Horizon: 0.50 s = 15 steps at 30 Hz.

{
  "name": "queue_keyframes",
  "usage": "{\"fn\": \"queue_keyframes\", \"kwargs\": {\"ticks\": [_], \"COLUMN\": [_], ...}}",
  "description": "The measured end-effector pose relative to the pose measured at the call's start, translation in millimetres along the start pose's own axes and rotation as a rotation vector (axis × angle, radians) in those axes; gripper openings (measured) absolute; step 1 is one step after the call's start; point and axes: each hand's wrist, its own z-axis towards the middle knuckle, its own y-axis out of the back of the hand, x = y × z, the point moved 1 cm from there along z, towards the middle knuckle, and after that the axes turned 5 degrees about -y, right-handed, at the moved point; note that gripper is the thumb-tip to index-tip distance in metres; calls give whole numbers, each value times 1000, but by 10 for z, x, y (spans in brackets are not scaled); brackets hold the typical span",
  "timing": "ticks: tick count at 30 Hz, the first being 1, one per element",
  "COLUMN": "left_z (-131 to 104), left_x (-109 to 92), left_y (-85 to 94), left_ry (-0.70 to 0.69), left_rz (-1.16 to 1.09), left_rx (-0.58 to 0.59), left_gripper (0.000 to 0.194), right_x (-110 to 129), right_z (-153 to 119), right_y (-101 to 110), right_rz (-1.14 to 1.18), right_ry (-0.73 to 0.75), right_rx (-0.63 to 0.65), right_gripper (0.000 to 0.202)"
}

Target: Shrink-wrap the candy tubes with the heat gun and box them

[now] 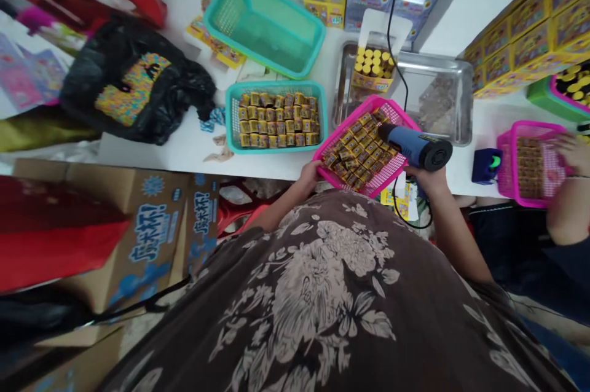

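Note:
My left hand (pixel 310 176) is closed on the left corner of a pink plastic basket (pixel 387 178), which sits tilted at the table's front edge. Rows of small yellow-and-brown wrapped containers (pixel 362 147) fill much of it. In my right hand (pixel 429 179) is a blue and black heat gun (pixel 411 145), its nozzle pointing left, low over the containers. My fingers around its handle are partly hidden by the gun body. Just left of the pink basket stands a teal basket (pixel 231 118) holding similar containers in rows.
Behind are an empty teal basket (pixel 276 23), a metal tray (pixel 463 97) and an open box of yellow-capped tubes (pixel 375 66). A black cord (pixel 397 23) hangs across. A black bag (pixel 179 82) lies left. At right, a co-worker's hand (pixel 571 152) reaches into another pink basket (pixel 530 129).

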Motion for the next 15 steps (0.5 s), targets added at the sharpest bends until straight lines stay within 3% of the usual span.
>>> {"fn": "queue_keyframes", "kwargs": {"ticks": [4,7,11,13,15], "left_z": [-110,-199,-251,-243,-215], "left_x": [65,128,188,219,261], "left_y": [11,27,87,131,181], "left_ry": [-19,-23,-4,19,55], "left_rz": [-60,-91,-107,-103,-73], "left_rx": [8,38,78,95,90], "left_gripper": [24,19,31,40,50], "right_x": [70,61,-43,-112,-175], "right_z": [-95,-76,-26,-34,-66], "right_y": [4,-28,-92,-122,-156], "right_rz": [-29,-28,-48,-88,-138], "right_ry": [-75,-79,7,99,178], "right_rx": [163,110,-82,-59,70], "right_gripper": [38,38,51,63,69]}}
